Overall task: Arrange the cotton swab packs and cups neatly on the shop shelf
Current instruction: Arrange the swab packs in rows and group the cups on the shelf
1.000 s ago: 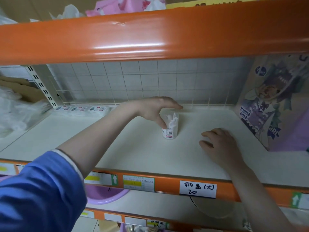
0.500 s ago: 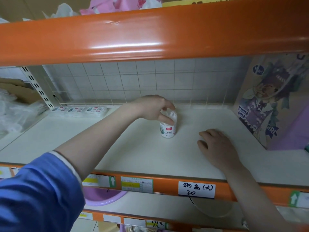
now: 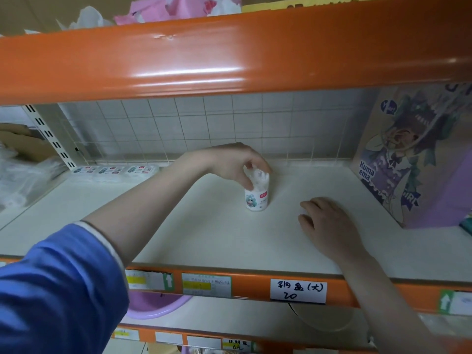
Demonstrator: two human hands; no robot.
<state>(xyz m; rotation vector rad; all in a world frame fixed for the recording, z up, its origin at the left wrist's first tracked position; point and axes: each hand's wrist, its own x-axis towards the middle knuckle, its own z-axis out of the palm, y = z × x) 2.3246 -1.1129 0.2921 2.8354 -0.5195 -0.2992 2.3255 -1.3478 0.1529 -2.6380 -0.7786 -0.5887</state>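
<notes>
A small white cup of cotton swabs point(image 3: 256, 200) stands upright near the middle of the white shelf board point(image 3: 204, 233). My left hand point(image 3: 231, 162) comes down over it from above and grips its top, thumb on the near side. My right hand point(image 3: 328, 224) rests flat on the board to the right of the cup, holding nothing. A row of flat cotton swab packs point(image 3: 112, 170) lies against the back wire grid at the far left.
An orange beam point(image 3: 229, 52) hangs low overhead. A purple cartoon-printed bag point(image 3: 419, 162) stands at the shelf's right end. The front rail carries price labels point(image 3: 298, 290). A purple basin point(image 3: 153, 305) sits on the shelf below; plastic-wrapped goods point(image 3: 23, 180) lie left.
My left hand has closed down over the top of the cup, which was open-fingered above it a second ago. The right hand has stayed put.
</notes>
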